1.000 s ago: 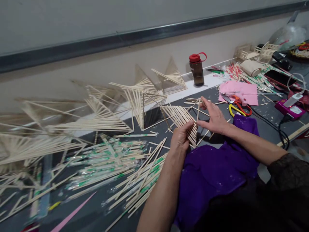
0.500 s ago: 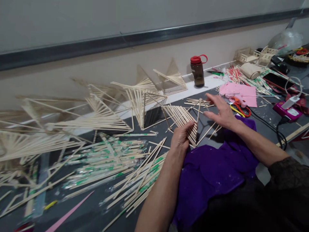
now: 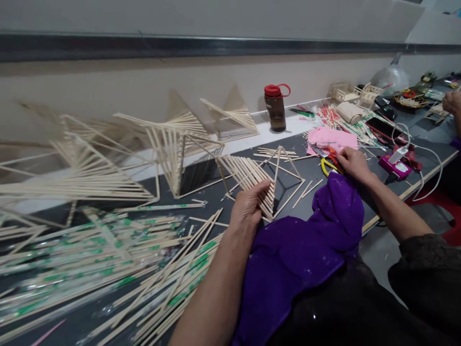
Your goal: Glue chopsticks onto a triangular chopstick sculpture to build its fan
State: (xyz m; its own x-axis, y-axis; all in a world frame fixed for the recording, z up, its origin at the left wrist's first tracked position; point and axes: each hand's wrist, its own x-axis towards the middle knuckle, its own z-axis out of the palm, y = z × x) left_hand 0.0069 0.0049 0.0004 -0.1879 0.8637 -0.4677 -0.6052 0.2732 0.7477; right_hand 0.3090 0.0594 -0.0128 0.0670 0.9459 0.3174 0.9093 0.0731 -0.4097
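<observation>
My left hand (image 3: 248,206) grips the lower edge of a wooden stick frame (image 3: 248,174), thumb laid over its slanting row of sticks. The frame's bare triangular end (image 3: 279,168) rests on the dark tabletop. Farther right, my right hand (image 3: 355,162) has its fingers closed beside the yellow-and-orange-handled tools (image 3: 327,166); what it grips is hidden. A purple cloth (image 3: 298,250) lies below both hands. Several loose short sticks (image 3: 308,190) lie between the frame and the right hand.
Finished stick frames (image 3: 176,144) stand along the wall. Wrapped chopsticks (image 3: 108,250) cover the left front. A red-capped bottle (image 3: 275,108), pink sheet (image 3: 331,137), phone (image 3: 383,129) and purple charger with cable (image 3: 394,167) lie behind and right. Another person's hand (image 3: 452,103) shows at far right.
My right hand has moved away from the stick frame, rightward to the tools, and its fingers have closed. My left hand still holds the frame. The view has turned right.
</observation>
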